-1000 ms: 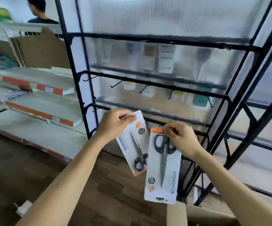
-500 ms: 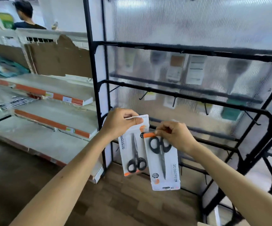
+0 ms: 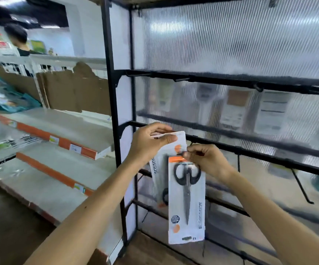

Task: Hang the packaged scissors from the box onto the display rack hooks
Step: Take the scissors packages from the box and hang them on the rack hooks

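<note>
In the centre of the frame, the left hand curls round the top edge of the rear scissors pack, thumb across its face. Just to its right, the right hand pinches the orange top strip of the front scissors pack. This pack hangs upright, overlapping the rear one, in front of the display rack and level with its crossbar. A black hook juts out at the right.

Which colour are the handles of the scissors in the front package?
Black: the scissors handles show best in the head view.
</note>
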A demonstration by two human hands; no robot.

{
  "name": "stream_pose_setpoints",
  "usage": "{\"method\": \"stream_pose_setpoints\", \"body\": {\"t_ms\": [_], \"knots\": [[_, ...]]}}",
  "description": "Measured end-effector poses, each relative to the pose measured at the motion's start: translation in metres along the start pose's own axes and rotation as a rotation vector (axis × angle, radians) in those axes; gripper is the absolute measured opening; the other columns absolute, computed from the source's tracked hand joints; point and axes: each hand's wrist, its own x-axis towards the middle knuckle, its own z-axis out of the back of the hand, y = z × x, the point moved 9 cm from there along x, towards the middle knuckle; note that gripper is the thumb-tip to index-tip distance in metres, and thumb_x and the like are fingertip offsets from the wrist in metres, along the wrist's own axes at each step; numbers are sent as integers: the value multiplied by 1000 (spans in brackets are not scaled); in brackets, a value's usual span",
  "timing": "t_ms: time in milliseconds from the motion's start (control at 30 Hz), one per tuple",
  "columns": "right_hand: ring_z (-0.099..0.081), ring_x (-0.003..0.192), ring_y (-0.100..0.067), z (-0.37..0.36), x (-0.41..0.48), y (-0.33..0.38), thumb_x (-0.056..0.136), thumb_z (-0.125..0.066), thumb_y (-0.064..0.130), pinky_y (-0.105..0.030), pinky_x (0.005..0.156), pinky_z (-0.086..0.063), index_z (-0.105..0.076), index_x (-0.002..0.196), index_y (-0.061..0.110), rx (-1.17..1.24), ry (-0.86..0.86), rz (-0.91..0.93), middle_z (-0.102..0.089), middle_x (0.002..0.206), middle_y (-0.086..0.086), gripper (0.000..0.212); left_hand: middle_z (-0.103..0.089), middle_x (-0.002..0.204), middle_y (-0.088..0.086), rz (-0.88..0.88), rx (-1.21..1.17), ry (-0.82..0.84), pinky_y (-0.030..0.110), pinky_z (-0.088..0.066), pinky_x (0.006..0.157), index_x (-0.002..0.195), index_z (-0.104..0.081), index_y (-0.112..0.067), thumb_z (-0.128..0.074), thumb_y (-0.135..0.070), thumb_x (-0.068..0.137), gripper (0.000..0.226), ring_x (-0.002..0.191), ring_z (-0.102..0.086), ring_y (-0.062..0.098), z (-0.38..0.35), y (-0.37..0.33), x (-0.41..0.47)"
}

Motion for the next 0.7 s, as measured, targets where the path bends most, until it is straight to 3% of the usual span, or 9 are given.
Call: {"method": "stream_pose_setpoints", "body": {"t_ms": [100,233,333,400,500,567,633,700], "knots": [[-50,56,10,19,53,-1,83,-66,11,-8,61,-39,-68,69,26,61,-49,44,-62,55,22,21,-66,85,-15,-16,-94,-33,6,-45,71,84,-63,-32,-76,-17,72,24,75,-59,-12,-2,17,49],[-50,48,8,38,111,-11,85,-61,8,-8,53,-40,-70,79,10,167,-145,26,-61,50,19,11,-65,95,-12,91,-283,-20,13,-45,71,95,-59,-32,-58,-33,83,12,79,-59,-9,-7,54,97],[-54,60,-6,43,145,-20,85,-62,12,-25,64,-44,-70,67,17,229,-209,-5,-73,67,4,20,-66,74,-25,196,-273,131,12,-41,67,91,-61,-31,-50,-30,91,11,70,-57,-15,-18,90,120],[-55,67,-13,39,166,-23,85,-62,13,-33,71,-43,-70,66,16,228,-215,-5,-75,75,-4,21,-61,63,-23,206,-271,180,11,-37,62,88,-62,-27,-51,-25,93,11,60,-53,-11,-18,113,134],[-51,57,-12,24,187,-25,84,-60,12,-28,64,-40,-67,66,16,183,-201,18,-63,54,6,20,-55,78,-3,100,-257,165,18,-35,69,86,-63,-24,-60,-34,85,11,71,-47,5,-6,133,154],[-51,63,-13,15,202,-21,84,-61,10,-22,62,-41,-68,66,20,161,-207,52,-61,62,3,22,-54,70,-7,59,-310,102,13,-36,61,79,-66,-27,-63,-27,85,6,63,-45,-1,12,141,170],[-53,65,-6,5,217,-11,83,-62,11,-14,62,-42,-69,66,25,110,-203,83,-61,62,11,23,-44,55,-14,-14,-325,56,10,-28,51,67,-62,-25,-66,-34,80,17,53,-37,-2,31,138,184],[-52,65,-6,-5,227,-2,79,-63,20,-13,61,-41,-68,65,23,63,-209,103,-60,62,7,15,-37,46,-15,-76,-319,25,9,-22,46,58,-52,-21,-66,-33,81,29,46,-30,-1,48,135,195]]}}
